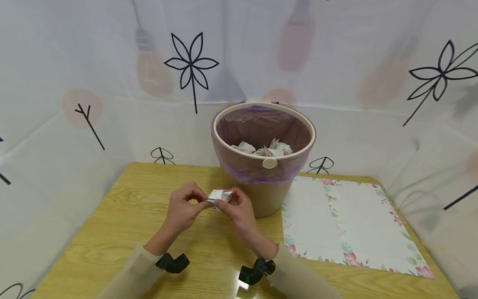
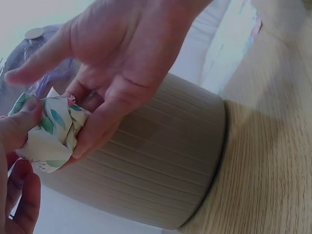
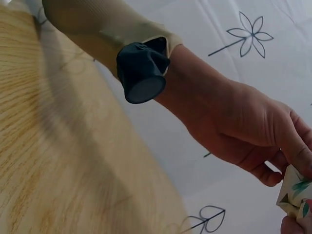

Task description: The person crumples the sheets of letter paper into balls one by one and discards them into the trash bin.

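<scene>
the left part of the table (image 1: 112, 220) gives wide open room, walled off by a patterned cloth (image 1: 112, 41) at left, far and right. between the hands (image 1: 183, 207) (image 1: 242, 214), a folded paper (image 1: 219, 195) fills the gap. just beyond the right one stands the bin (image 1: 270, 199), blocking low passage toward the far right; its mouth is reachable from above, over the rim (image 1: 257, 157). a floral sheet (image 1: 373, 224) lies flat at right, low enough to pass over.
</scene>
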`<state>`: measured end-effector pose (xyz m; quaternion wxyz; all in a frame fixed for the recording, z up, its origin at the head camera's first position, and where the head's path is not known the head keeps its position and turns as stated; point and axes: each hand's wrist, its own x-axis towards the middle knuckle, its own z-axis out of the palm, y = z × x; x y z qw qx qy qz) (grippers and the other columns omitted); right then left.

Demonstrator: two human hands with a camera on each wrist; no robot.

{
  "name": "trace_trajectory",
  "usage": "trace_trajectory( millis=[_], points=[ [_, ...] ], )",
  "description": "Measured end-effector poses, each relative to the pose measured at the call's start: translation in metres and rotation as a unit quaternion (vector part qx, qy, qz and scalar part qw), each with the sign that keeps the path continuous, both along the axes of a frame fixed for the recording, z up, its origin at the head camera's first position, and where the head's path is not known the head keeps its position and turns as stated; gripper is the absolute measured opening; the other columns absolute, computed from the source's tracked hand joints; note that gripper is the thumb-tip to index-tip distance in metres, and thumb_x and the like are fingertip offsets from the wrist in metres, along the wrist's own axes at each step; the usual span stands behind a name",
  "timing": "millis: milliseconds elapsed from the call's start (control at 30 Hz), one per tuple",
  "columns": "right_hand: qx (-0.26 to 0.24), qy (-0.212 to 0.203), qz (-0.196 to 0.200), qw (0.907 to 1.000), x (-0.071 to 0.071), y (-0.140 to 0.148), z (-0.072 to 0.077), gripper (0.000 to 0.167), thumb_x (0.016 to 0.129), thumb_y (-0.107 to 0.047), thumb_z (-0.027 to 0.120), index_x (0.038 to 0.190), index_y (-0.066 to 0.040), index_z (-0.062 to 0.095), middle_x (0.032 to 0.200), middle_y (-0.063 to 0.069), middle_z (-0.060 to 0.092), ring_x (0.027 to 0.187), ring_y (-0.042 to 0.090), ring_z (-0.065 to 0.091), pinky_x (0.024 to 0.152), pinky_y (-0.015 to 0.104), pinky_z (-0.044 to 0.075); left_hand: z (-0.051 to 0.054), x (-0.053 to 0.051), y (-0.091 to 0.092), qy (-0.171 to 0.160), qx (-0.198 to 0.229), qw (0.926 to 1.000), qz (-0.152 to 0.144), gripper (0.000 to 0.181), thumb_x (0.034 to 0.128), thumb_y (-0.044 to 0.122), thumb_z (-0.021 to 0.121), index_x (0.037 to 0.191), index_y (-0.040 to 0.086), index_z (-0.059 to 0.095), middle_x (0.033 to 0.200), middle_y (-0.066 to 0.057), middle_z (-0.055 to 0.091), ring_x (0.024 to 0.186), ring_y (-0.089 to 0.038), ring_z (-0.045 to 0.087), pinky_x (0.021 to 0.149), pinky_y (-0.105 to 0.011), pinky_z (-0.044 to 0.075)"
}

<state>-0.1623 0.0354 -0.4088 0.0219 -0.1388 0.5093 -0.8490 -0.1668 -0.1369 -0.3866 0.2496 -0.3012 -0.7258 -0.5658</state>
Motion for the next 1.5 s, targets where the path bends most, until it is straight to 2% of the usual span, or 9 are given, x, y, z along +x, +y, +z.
trace_trajectory(
  millis=[133,233,367,600,833,1033,1200,1367,1500],
  points=[
    [0.027,0.007,-0.016,0.9995,-0.001,0.002,0.001,0.028,0.081,0.010,0.075,0.099,0.000,0.056,0.123,0.026,0.063,0.098,0.020,0.066,0.079,0.028,0.056,0.010,0.007,0.005,0.025,-0.012,0.9996,0.002,0.028,0.0671,-0.021,0.081,0.071,0.001,0.064,0.071,-0.009,0.061,0.064,-0.011,0.059,0.061,-0.022,0.053],
    [0.052,0.009,-0.031,0.9981,-0.002,0.003,0.002,0.029,0.079,0.011,0.076,0.092,-0.003,0.055,0.119,0.026,0.065,0.095,0.020,0.067,0.076,0.027,0.056,0.010,0.008,0.006,0.027,-0.014,0.9995,0.003,0.030,0.0661,-0.021,0.081,0.071,0.002,0.063,0.070,-0.009,0.061,0.063,-0.012,0.059,0.060,-0.021,0.053],
    [0.079,0.008,-0.049,0.9956,-0.003,0.006,0.004,0.030,0.077,0.014,0.076,0.082,-0.004,0.053,0.110,0.018,0.070,0.094,0.022,0.067,0.073,0.028,0.057,0.006,0.008,0.006,0.038,-0.012,0.9992,-0.006,0.031,0.0663,-0.024,0.079,0.071,0.001,0.062,0.071,-0.010,0.061,0.063,-0.019,0.059,0.059,-0.021,0.053],
    [0.116,0.019,-0.057,0.9914,-0.004,0.007,0.009,0.023,0.075,0.015,0.078,0.078,0.011,0.056,0.103,0.018,0.072,0.093,0.024,0.068,0.071,0.028,0.057,-0.004,0.008,0.005,0.043,-0.005,0.9989,-0.021,0.032,0.0661,-0.026,0.077,0.072,0.001,0.061,0.073,-0.010,0.060,0.063,-0.019,0.059,0.058,-0.021,0.053],
    [0.119,0.035,-0.063,0.9902,-0.004,0.011,0.009,0.024,0.076,0.016,0.077,0.079,0.012,0.054,0.103,0.021,0.071,0.089,0.022,0.069,0.066,0.025,0.057,-0.022,-0.013,-0.003,0.071,-0.043,0.9952,-0.052,0.036,0.0665,-0.018,0.083,0.080,0.009,0.064,0.084,-0.004,0.062,0.073,-0.016,0.057,0.060,-0.028,0.052],
    [0.138,0.040,-0.055,0.9881,-0.003,0.018,0.006,0.024,0.076,0.013,0.079,0.082,0.012,0.055,0.107,0.022,0.070,0.089,0.023,0.069,0.071,0.028,0.058,-0.022,-0.021,-0.013,0.030,-0.089,0.9888,-0.116,0.039,0.0670,-0.010,0.087,0.091,0.015,0.070,0.095,-0.002,0.067,0.085,-0.016,0.062,0.065,-0.031,0.055],
    [0.148,0.040,-0.046,0.9872,-0.001,0.030,0.002,0.025,0.078,0.011,0.079,0.083,0.011,0.054,0.109,0.022,0.070,0.088,0.022,0.068,0.069,0.027,0.057,-0.008,-0.021,-0.016,0.009,-0.103,0.9830,-0.151,0.039,0.0728,-0.012,0.082,0.101,0.012,0.070,0.100,-0.007,0.068,0.093,-0.019,0.062,0.077,-0.032,0.053],
    [0.148,0.054,-0.039,0.9867,0.002,0.044,-0.001,0.027,0.078,0.011,0.078,0.084,0.013,0.051,0.111,0.026,0.068,0.089,0.020,0.069,0.069,0.025,0.056,0.009,-0.025,-0.014,0.003,-0.080,0.9900,-0.116,0.024,0.0844,-0.010,0.072,0.103,0.005,0.070,0.101,-0.013,0.069,0.093,-0.019,0.064,0.083,-0.032,0.052],
    [0.152,0.057,-0.032,0.9862,0.003,0.058,-0.002,0.026,0.078,0.012,0.076,0.085,0.013,0.051,0.112,0.025,0.069,0.089,0.019,0.070,0.069,0.025,0.056,0.018,-0.037,-0.014,0.020,-0.044,0.9946,-0.093,0.018,0.0913,-0.004,0.068,0.108,0.003,0.069,0.105,-0.013,0.068,0.095,-0.018,0.064,0.085,-0.030,0.052]
  ],
)
